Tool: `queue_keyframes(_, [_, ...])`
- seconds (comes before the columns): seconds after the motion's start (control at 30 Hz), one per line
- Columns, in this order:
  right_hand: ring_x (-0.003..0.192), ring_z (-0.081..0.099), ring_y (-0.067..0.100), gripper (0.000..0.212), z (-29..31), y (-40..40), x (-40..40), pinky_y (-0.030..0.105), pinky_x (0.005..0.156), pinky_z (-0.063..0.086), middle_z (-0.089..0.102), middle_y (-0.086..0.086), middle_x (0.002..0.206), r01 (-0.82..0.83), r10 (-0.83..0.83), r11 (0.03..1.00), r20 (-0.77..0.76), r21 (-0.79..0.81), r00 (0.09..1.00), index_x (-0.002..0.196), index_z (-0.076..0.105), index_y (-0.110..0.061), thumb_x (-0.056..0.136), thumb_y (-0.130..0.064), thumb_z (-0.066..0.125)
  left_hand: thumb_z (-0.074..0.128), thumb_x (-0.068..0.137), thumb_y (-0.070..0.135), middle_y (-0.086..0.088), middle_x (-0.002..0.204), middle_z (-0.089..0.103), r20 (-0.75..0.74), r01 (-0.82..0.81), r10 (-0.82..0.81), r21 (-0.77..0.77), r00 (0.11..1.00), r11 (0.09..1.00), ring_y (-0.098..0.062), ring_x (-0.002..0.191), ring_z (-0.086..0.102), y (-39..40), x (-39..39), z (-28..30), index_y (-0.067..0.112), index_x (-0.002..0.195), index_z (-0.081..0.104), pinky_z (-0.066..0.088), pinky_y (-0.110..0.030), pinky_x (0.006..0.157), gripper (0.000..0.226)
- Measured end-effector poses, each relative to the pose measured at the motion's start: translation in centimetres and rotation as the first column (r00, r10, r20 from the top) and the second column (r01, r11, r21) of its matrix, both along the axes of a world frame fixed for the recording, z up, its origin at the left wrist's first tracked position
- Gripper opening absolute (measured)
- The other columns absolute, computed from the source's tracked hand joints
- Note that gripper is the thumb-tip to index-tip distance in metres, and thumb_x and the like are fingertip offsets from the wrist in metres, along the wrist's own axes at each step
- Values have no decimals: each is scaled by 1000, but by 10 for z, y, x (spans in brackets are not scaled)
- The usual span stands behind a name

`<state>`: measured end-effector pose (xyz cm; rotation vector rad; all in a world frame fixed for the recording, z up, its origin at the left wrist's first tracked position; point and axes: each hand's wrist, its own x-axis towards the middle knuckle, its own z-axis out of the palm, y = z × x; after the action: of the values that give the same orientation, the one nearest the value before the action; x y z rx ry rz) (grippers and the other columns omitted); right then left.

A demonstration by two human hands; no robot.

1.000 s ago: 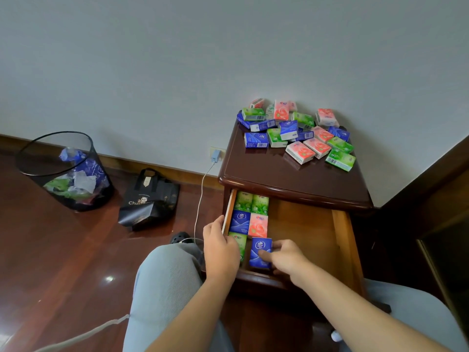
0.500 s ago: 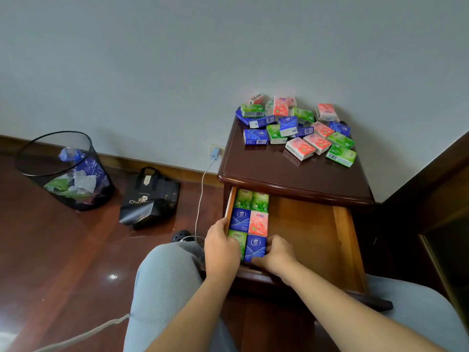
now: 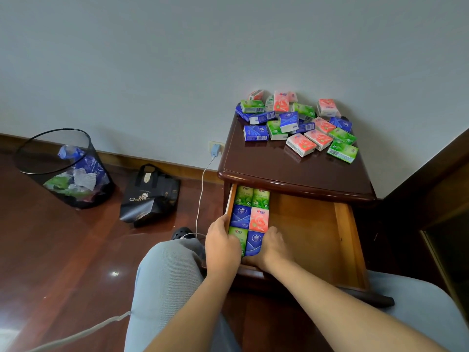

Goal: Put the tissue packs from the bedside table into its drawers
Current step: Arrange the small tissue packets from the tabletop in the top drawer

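The bedside table [image 3: 279, 171] carries a heap of several green, blue and pink tissue packs [image 3: 299, 123] at its back. Its top drawer [image 3: 304, 232] is pulled out, and two columns of packs fill its left side. In the front row lie a green pack [image 3: 238, 233] and a blue pack [image 3: 255, 243]. My left hand [image 3: 222, 247] straddles the drawer's left wall, thumb outside, fingers over the green pack. My right hand [image 3: 269, 250] presses against the blue pack's right and front sides, hiding its near end.
A black mesh bin [image 3: 66, 168] with rubbish stands at the left by the wall. A black bag [image 3: 149, 194] lies on the wooden floor. A charger [image 3: 215, 151] hangs in the socket, its white cable running down past a black shoe [image 3: 181, 232]. Dark wooden furniture [image 3: 444, 186] borders the right.
My right hand has pushed the blue pack left and down into the front row beside the green pack. The left hand has stayed at the drawer's left wall.
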<state>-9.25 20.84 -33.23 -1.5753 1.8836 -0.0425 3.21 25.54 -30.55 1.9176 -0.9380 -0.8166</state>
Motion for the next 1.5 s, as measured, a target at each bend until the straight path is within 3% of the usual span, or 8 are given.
queue_keyframes(0.37, [87,56,13,86,18,-9,-8,25,55,36,55,-7,109,-70,67,997,-144,-17,987,120,49,-29,62,-88,73,57,98,5,2,141,45,-1,91,-91,-18,996,996,-7,111,56,-4,-1,3,22,146,46,50,-10,71,53])
queue_keyframes(0.57, [110,59,13,24,73,-63,-41,23,77,50,58,-8,118,-149,151,732,-55,-665,987,120,61,-28,98,-38,65,64,98,25,5,124,48,350,214,-165,-107,922,971,-9,110,44,-34,-4,23,27,121,57,44,-26,90,24])
queue_keyframes(0.63, [123,52,19,36,87,-90,-53,31,93,52,52,-3,134,-210,192,666,-107,-716,976,131,58,-26,96,-33,67,62,99,31,8,113,50,441,263,-177,-142,880,954,-11,105,45,-51,-9,34,29,107,60,43,-28,88,8])
queue_keyframes(0.83, [143,32,40,74,84,-153,-89,52,108,45,15,0,167,-178,99,807,-168,-564,981,159,24,-30,98,-46,63,51,104,29,0,119,52,598,366,-219,-134,771,921,-20,105,45,-112,-17,61,24,113,64,46,-37,91,16])
queue_keyframes(1.03, [138,38,38,82,67,-193,-103,53,108,44,23,7,161,-112,18,774,-155,-623,988,158,22,-36,92,-60,64,45,104,42,-10,161,26,619,387,-373,118,692,914,-31,146,30,-170,-10,50,18,161,21,28,-45,120,66])
queue_keyframes(1.23, [133,44,31,69,61,-197,-99,49,101,50,34,5,151,-148,-1,684,-203,-715,979,148,44,-29,90,-62,63,24,101,64,-7,173,-16,640,206,-363,309,677,928,-26,160,-8,-220,-23,28,19,159,-27,-6,-53,126,90])
queue_keyframes(1.4, [111,53,24,71,58,-193,-96,42,85,55,49,2,121,-64,-76,606,-138,-793,988,119,47,-18,81,-75,63,25,98,69,-8,173,-16,741,208,-262,168,618,964,-31,160,-4,-243,-17,26,31,159,-23,5,-56,128,86])
queue_keyframes(1.5, [115,54,23,80,56,-194,-95,41,91,54,52,3,125,-27,-88,607,-102,-795,991,129,47,-16,80,-78,62,32,95,68,-11,173,-5,738,190,-193,90,647,978,-32,159,3,-248,-17,25,36,163,-7,11,-56,127,85])
